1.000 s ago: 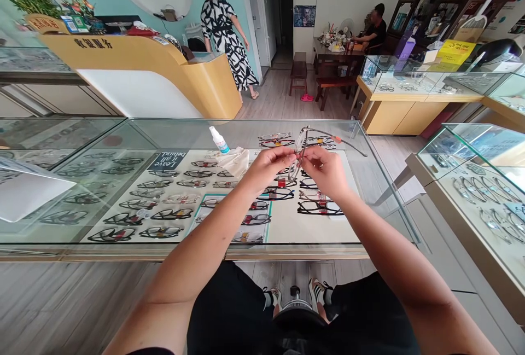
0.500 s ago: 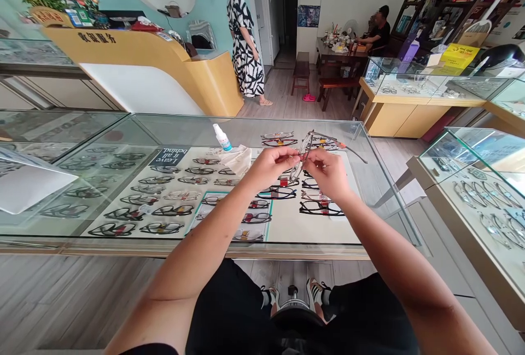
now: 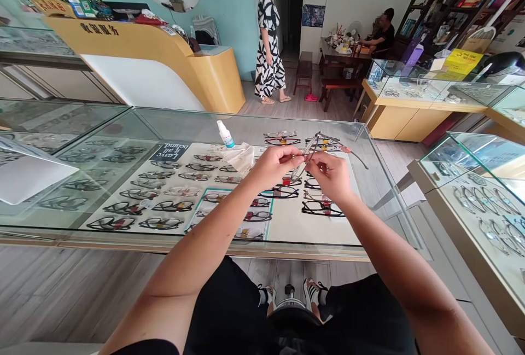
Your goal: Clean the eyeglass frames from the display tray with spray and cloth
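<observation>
Above the glass display case (image 3: 328,251), my left hand (image 3: 279,163) and my right hand (image 3: 329,173) meet at a pair of eyeglasses (image 3: 315,143). Both hands are closed, thumb and fingers pinching the frame near its middle. One temple of the glasses, with an orange-red part on it, sticks out to the right past my right hand. The lenses are seen nearly edge-on and partly covered by my fingers. To the left of my left hand, a pale cloth (image 3: 241,158) lies on the glass top with a white spray bottle (image 3: 225,134) standing beside it.
Rows of eyeglasses (image 3: 164,207) lie inside the case under the glass. A white panel (image 3: 33,172) juts in at the left. Another glass case (image 3: 479,202) stands at the right. Beyond are a counter (image 3: 143,54), a walking person (image 3: 269,43) and a seated person (image 3: 381,35).
The glasses have turned so that their lenses appear more edge-on; both hands keep their pinch. The person in the patterned dress has walked to the right. My view has shifted slightly.
</observation>
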{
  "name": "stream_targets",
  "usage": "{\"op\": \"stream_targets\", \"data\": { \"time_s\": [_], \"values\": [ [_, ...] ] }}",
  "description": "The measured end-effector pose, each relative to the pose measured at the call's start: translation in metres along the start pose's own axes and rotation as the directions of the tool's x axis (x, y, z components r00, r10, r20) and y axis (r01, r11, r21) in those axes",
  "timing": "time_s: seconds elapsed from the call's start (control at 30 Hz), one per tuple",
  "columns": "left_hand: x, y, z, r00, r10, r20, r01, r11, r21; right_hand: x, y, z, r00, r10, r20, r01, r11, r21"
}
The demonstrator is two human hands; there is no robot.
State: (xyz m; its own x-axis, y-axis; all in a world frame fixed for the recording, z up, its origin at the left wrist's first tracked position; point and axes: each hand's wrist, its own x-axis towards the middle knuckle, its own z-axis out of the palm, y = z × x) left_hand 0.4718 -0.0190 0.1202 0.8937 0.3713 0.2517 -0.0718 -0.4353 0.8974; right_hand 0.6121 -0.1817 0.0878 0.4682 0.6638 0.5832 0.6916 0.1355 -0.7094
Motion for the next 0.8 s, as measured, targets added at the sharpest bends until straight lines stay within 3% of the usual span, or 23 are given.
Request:
{"op": "stream_targets", "data": {
  "time_s": [0.2, 0.57, 0.8],
  "values": [
    [0.0, -0.001, 0.0, 1.0, 0.003, 0.008, -0.003, 1.0, -0.007, -0.001, 0.002, 0.001, 1.0, -0.018, 0.011, 0.018, 1.0, -0.024],
    [-0.003, 0.005, -0.001, 0.997, -0.047, -0.058, 0.047, 0.999, 0.009, 0.001, -0.005, -0.004, 0.997, 0.06, 0.043, -0.061, 0.998, 0.016],
    [-0.001, 0.004, -0.004, 0.978, -0.083, -0.192, 0.058, 0.99, -0.128, 0.01, 0.003, -0.014, 0.989, 0.14, -0.04, -0.14, 0.99, 0.007]
  ]
}}
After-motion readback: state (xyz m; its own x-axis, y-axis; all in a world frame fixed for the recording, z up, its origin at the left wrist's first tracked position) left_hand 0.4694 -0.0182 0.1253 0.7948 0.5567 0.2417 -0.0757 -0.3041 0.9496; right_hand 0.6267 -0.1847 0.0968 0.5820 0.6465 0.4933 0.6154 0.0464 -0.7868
